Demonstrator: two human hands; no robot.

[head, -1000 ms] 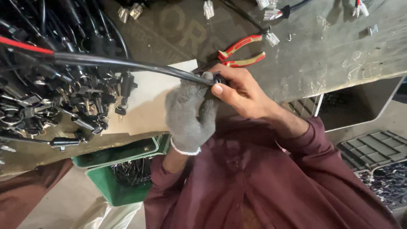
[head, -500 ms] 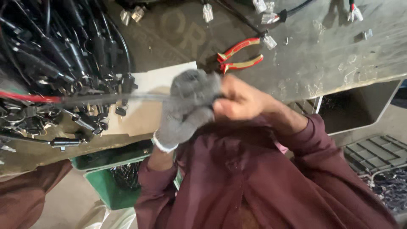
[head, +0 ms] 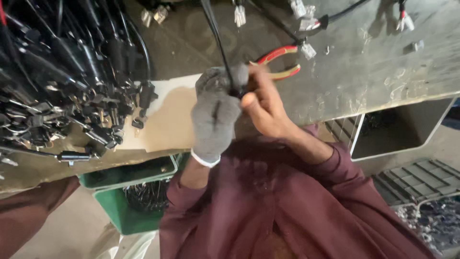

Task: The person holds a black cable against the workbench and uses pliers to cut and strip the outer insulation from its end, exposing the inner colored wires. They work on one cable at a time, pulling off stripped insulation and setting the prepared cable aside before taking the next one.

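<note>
Gloved left hand [head: 214, 115] and bare right hand [head: 262, 103], both closed on a black cable [head: 216, 33] that rises from the bench [head: 373, 72]; work it best pinched close to the end, clear of the pliers [head: 280, 60].

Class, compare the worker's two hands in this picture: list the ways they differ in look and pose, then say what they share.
The left hand wears a grey knit glove; the right hand is bare. The left hand closes as a fist around the black cable; the right hand pinches it with its fingertips just beside the glove. Both grip the same cable over the workbench, and both arms wear maroon sleeves.
</note>
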